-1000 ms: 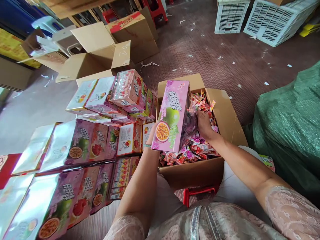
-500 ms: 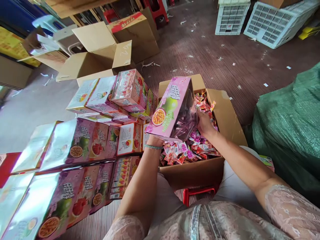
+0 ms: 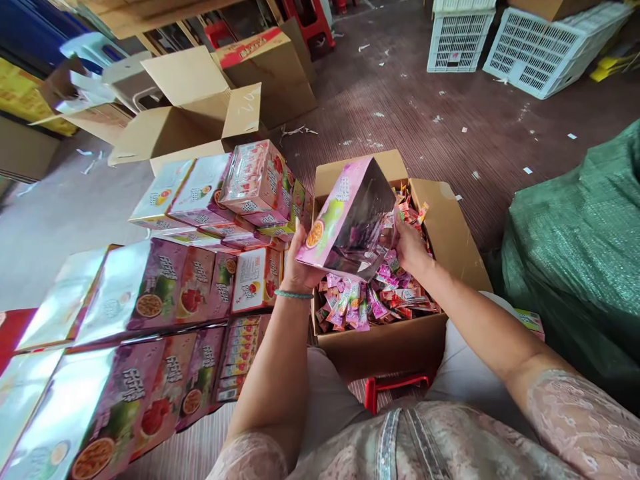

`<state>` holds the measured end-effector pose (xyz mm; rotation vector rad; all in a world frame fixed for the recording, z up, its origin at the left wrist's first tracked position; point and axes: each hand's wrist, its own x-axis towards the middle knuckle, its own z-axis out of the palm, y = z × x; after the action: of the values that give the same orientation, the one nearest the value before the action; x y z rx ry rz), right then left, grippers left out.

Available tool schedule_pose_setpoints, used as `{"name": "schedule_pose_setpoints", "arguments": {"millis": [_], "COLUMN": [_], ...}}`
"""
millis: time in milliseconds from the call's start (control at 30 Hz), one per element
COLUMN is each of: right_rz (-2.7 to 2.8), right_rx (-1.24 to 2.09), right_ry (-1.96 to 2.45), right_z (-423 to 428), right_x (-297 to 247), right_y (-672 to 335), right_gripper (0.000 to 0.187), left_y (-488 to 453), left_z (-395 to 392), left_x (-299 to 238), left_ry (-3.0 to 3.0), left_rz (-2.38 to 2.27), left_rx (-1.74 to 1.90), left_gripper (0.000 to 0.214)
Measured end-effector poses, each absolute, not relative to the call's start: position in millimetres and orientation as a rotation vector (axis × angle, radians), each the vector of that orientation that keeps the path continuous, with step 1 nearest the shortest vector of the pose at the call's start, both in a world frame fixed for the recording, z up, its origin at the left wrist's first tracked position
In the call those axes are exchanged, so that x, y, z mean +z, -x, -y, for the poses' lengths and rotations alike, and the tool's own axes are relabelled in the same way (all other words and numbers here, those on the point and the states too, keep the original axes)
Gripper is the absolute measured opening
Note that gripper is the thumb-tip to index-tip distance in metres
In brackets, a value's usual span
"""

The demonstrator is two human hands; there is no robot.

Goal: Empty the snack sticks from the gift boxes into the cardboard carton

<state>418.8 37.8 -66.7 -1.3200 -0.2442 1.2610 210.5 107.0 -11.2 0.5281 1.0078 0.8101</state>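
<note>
My left hand [image 3: 299, 264] grips a pink printed candy box [image 3: 334, 215] from below and holds it tilted over an open cardboard carton [image 3: 453, 233]. The box's clear side panel faces up and to the right. My right hand [image 3: 407, 245] rests against the box's right end, its fingers curled among the small candy packets [image 3: 380, 300] that fill the carton. The carton sits on a red stool [image 3: 395, 385] between my knees.
Flat, shiny pink box blanks [image 3: 125, 293] lie in rows at the left. Filled boxes [image 3: 250, 183] are stacked behind them. Open brown cartons [image 3: 190, 100] stand farther back. White plastic crates [image 3: 540, 43] are at the top right, a green woven sack [image 3: 580, 253] at the right.
The pink box has tipped from upright with its printed face toward me to tilted leftward, showing its clear side. My right hand stayed at the box's end in the carton.
</note>
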Motion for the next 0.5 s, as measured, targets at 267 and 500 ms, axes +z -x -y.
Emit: {"name": "schedule_pose_setpoints", "arguments": {"millis": [267, 500], "right_rz": [0.175, 1.085], "right_rx": [1.283, 1.213], "right_ry": [1.245, 1.3], "right_z": [-36, -30], "right_x": [-75, -74], "right_y": [-417, -432], "right_gripper": [0.05, 0.034], "left_y": [-183, -181], "left_z": [-108, -108], "left_x": [-6, 2], "left_ry": [-1.252, -0.992], "left_rz": [-1.211, -1.216], "left_rx": [0.498, 0.726], "left_gripper": [0.105, 0.088]}}
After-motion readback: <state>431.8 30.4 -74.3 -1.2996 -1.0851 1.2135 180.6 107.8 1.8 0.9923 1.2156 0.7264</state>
